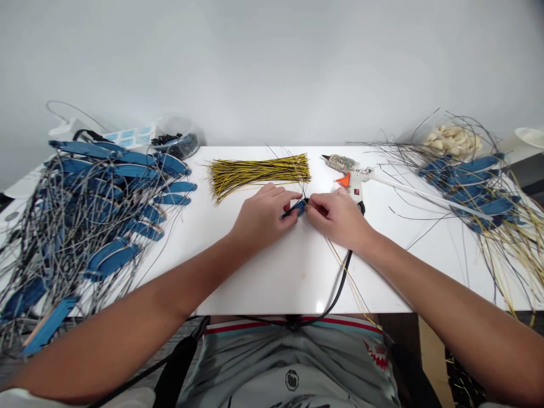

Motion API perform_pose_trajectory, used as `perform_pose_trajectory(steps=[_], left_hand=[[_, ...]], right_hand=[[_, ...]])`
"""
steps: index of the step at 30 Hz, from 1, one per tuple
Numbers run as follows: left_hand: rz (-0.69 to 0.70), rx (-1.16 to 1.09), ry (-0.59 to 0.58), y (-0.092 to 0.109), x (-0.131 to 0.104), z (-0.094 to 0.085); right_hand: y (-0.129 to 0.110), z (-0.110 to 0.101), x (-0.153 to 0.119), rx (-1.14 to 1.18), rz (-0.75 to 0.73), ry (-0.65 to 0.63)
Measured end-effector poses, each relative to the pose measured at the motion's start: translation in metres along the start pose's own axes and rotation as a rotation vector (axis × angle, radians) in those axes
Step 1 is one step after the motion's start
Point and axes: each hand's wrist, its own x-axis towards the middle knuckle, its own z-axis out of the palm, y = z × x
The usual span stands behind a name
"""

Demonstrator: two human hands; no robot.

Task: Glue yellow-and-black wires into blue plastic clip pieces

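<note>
Both hands meet over a small blue piece at mid-surface

The small blue piece (301,207) is between the two hands above the white surface (263,269), just in front of the bundle of yellow-and-black strands (259,173). The left hand (267,214) pinches it between thumb and fingers. The right hand (338,215) has its fingertips drawn together at the piece's right end, where thin dark strands stick up; whether they grip strand or piece, I cannot tell. Thin strands (345,267) trail below the right hand past the surface's near edge.

The step in hand looks like close fingertip work where strands meet the piece. Judging from this pose, the next move calls for a steady left pinch while the right fingertips manage the strands. The glue gun (355,175) lies just beyond the right hand, apparently unheld.
</note>
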Motion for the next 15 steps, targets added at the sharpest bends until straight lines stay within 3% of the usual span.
perform_pose_trajectory(steps=[15], left_hand=[[-0.081,-0.086,-0.038,-0.0006,0.0026,0.0029]], right_hand=[[0.0015,0.0006,0.001,-0.02,-0.005,0.003]])
